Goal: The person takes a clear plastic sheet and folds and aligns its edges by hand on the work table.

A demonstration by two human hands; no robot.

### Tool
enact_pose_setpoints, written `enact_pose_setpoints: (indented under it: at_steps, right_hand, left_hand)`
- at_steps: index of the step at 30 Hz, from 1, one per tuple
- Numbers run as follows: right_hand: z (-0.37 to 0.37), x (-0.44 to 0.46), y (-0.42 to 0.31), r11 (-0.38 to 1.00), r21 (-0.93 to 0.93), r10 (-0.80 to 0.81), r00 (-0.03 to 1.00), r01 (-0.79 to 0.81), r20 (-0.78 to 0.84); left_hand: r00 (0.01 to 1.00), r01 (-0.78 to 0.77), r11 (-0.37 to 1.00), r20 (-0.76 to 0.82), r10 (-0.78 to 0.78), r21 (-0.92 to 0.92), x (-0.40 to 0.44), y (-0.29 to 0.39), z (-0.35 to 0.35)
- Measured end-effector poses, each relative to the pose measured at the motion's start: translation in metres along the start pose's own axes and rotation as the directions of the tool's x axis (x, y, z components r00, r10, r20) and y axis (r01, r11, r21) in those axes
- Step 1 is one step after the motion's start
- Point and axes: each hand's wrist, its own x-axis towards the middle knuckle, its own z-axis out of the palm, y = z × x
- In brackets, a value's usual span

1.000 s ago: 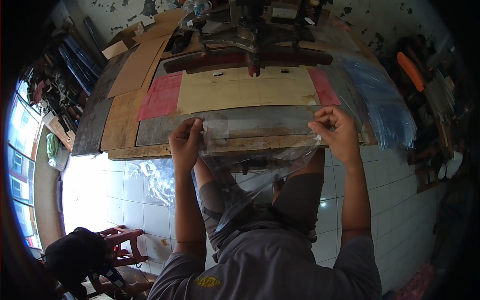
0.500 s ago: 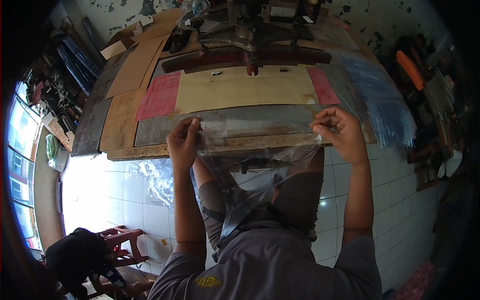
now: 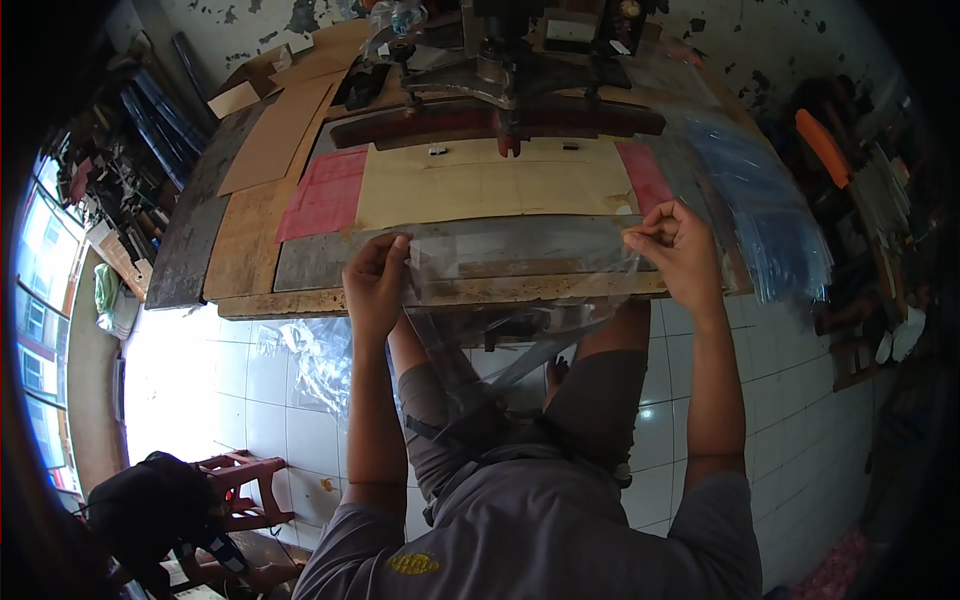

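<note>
A clear plastic sheet (image 3: 520,318) hangs between my two hands over the table's front edge and down toward my lap. My left hand (image 3: 376,280) pinches its left corner, thumb against fingers. At the other top corner, my right hand (image 3: 676,250) grips the sheet between thumb and fingertips. Just beyond the hands, a yellow sheet (image 3: 490,185) with pink ends lies flat on the grey work plate (image 3: 310,262). Above that yellow sheet stands a press with a dark red bar (image 3: 420,124). Whether the plastic is one layer or two, I cannot tell.
Stacked clear bluish plastic sheets (image 3: 765,215) lie at the table's right. Cardboard pieces (image 3: 275,140) lie on the left. Crumpled clear plastic (image 3: 310,355) hangs or lies below the table's front. Another person (image 3: 160,515) bends beside a red stool (image 3: 245,490) at lower left.
My right hand has risen slightly, and its fingers sit closer together. The plastic's hanging part has shifted and its lower end has come up a little. Both hands still hold it.
</note>
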Motion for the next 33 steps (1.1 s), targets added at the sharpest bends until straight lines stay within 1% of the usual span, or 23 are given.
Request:
enact_pose_setpoints:
  at_steps: [3, 4, 7, 8, 11, 12, 15, 16, 19, 22, 25, 28, 31, 33]
  right_hand:
    - [0.0, 0.028, 0.009, 0.999, -0.039, -0.012, 1.0, 0.012, -0.017]
    - [0.0, 0.04, 0.014, 0.999, -0.048, -0.015, 1.0, 0.015, 0.004]
    - [-0.001, 0.084, 0.035, 0.994, -0.101, -0.024, 0.998, 0.03, 0.059]
    - [-0.001, 0.1, 0.046, 0.99, -0.133, -0.03, 0.997, 0.04, 0.076]
    - [0.009, 0.142, 0.079, 0.964, -0.246, -0.077, 0.992, 0.1, 0.1]
    - [0.011, 0.152, 0.084, 0.951, -0.285, -0.099, 0.99, 0.124, 0.103]
    - [0.025, 0.159, 0.077, 0.916, -0.393, -0.034, 0.992, 0.08, 0.121]
    - [0.028, 0.15, 0.06, 0.899, -0.434, -0.018, 0.995, 0.059, 0.097]
    - [0.034, 0.152, 0.073, 0.868, -0.474, -0.11, 0.988, 0.147, 0.105]
    - [0.035, 0.15, 0.08, 0.878, -0.438, -0.175, 0.981, 0.193, 0.083]
    - [0.034, 0.144, 0.077, 0.835, -0.48, -0.227, 0.963, 0.269, 0.146]
    - [0.034, 0.137, 0.069, 0.811, -0.508, -0.233, 0.956, 0.292, 0.177]
    - [0.032, 0.135, 0.073, 0.765, -0.547, -0.274, 0.94, 0.34, 0.202]
    - [0.033, 0.134, 0.075, 0.763, -0.539, -0.283, 0.934, 0.357, 0.218]
  left_hand:
    - [0.998, -0.067, 0.985, 0.005, 0.067, 0.158, 0.011, -0.004, 0.003]
    - [0.997, -0.077, 0.97, 0.024, 0.074, 0.229, 0.016, 0.002, 0.005]
    - [0.993, -0.083, 0.959, 0.1, 0.058, 0.272, 0.042, 0.007, 0.009]
    - [0.993, -0.036, 0.942, 0.115, -0.003, 0.332, 0.056, 0.002, 0.012]
    - [0.979, -0.132, 0.851, 0.201, 0.032, 0.509, 0.092, -0.017, 0.02]
    - [0.972, -0.187, 0.812, 0.223, 0.072, 0.553, 0.101, -0.019, 0.022]
    - [0.962, -0.222, 0.773, 0.263, 0.074, 0.595, 0.116, -0.025, 0.027]
    - [0.951, -0.282, 0.748, 0.278, 0.135, 0.6, 0.118, -0.028, 0.027]
    - [0.949, -0.266, 0.726, 0.306, 0.08, 0.634, 0.126, -0.036, 0.026]
    - [0.94, -0.322, 0.718, 0.298, 0.166, 0.617, 0.121, -0.033, 0.027]
    - [0.965, -0.233, 0.785, 0.237, 0.113, 0.574, 0.119, -0.028, 0.029]
    - [0.974, -0.165, 0.804, 0.221, 0.042, 0.572, 0.117, -0.017, 0.031]
    - [0.958, -0.195, 0.8, 0.285, 0.031, 0.568, 0.121, -0.025, 0.026]
    - [0.955, -0.233, 0.781, 0.286, 0.073, 0.579, 0.12, -0.023, 0.025]
